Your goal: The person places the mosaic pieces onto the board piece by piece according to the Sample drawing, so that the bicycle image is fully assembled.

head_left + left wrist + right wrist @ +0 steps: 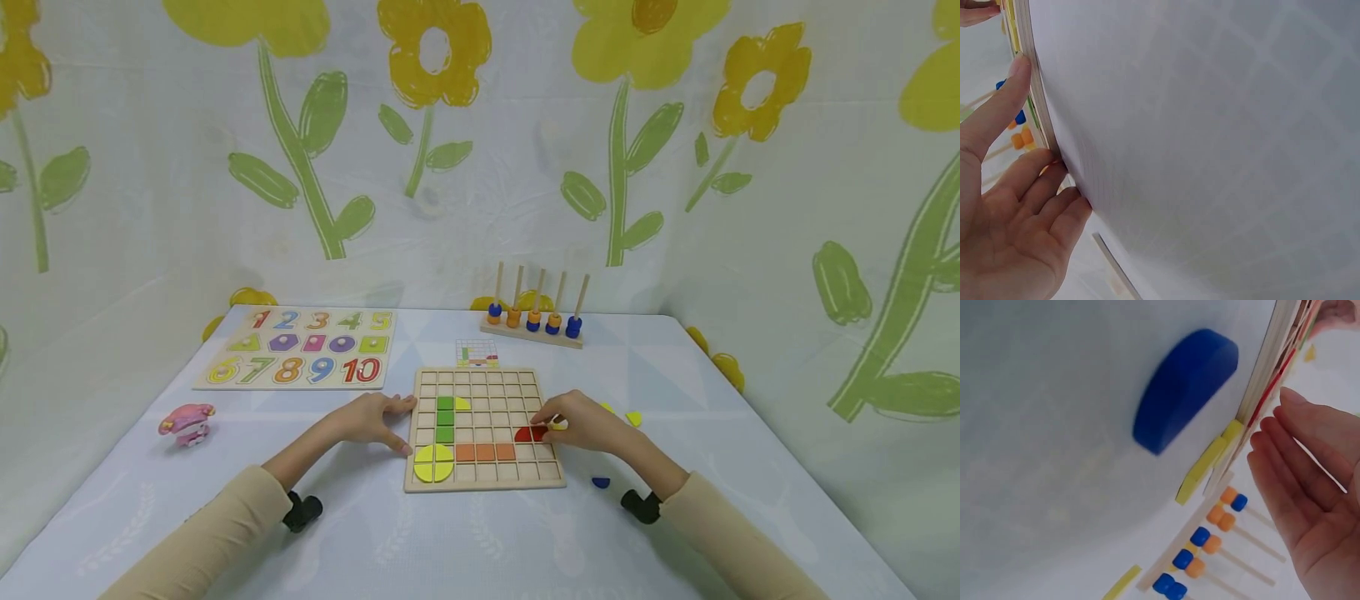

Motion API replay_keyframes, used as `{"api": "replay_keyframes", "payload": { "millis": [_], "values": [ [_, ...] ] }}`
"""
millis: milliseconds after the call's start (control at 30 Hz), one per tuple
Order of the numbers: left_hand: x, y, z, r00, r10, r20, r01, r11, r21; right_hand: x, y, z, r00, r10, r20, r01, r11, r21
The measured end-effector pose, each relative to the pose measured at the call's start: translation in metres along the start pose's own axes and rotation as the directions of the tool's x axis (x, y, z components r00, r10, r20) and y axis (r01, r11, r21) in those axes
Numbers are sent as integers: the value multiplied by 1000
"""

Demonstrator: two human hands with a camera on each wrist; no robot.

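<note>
A wooden grid board [487, 487] lies flat in front of me. My left hand [367, 419] rests against its left edge, thumb and fingers spread apart along the side. At the board's right side, my right hand [588, 422] has its fingertips at two red quarter-circle pieces [522, 434] that form a half circle. No piece shows between the fingers in the right wrist view. The grid also holds green squares [446, 418], a yellow quarter circle [462, 404], orange squares [485, 452] and a yellow circle of quarters [423, 472].
A blue piece [601, 482] and yellow pieces [633, 418] lie right of the board. Behind it are a small pattern card [477, 352] and a peg stand [531, 332] with beads. A number puzzle [296, 348] and pink figurine [187, 423] are on the left.
</note>
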State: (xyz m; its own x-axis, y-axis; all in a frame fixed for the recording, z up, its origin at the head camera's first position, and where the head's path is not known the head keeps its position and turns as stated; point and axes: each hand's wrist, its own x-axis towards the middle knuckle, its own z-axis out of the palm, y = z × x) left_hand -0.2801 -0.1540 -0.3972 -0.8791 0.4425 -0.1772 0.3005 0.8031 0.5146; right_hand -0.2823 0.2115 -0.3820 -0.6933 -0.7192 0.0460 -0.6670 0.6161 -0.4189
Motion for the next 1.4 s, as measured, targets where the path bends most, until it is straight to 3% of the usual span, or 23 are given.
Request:
{"api": "replay_keyframes", "payload": {
  "millis": [233, 500, 867, 1133, 1400],
  "values": [
    [0, 0, 0, 1000, -8, 0, 8, 1000, -2, -12, 5, -6, 998, 39, -58, -41, 998, -37],
    [-1, 1, 0, 1000, -16, 1, 16, 1000, 1, -21, 12, -9, 993, 108, -45, -109, 993, -33],
    [1, 0, 0, 1000, -10, 4, 10, 1000, 2, -13, 15, -5, 996, 87, 26, -86, 996, -31],
    [2, -1, 0, 1000, -13, 6, 13, 1000, -1, -10, 14, -2, 995, 93, 23, -93, 995, -26],
    [2, -2, 1, 1000, -7, 6, 7, 1000, -2, -12, 17, -2, 987, 163, 1, -163, 986, -38]
  ]
}}
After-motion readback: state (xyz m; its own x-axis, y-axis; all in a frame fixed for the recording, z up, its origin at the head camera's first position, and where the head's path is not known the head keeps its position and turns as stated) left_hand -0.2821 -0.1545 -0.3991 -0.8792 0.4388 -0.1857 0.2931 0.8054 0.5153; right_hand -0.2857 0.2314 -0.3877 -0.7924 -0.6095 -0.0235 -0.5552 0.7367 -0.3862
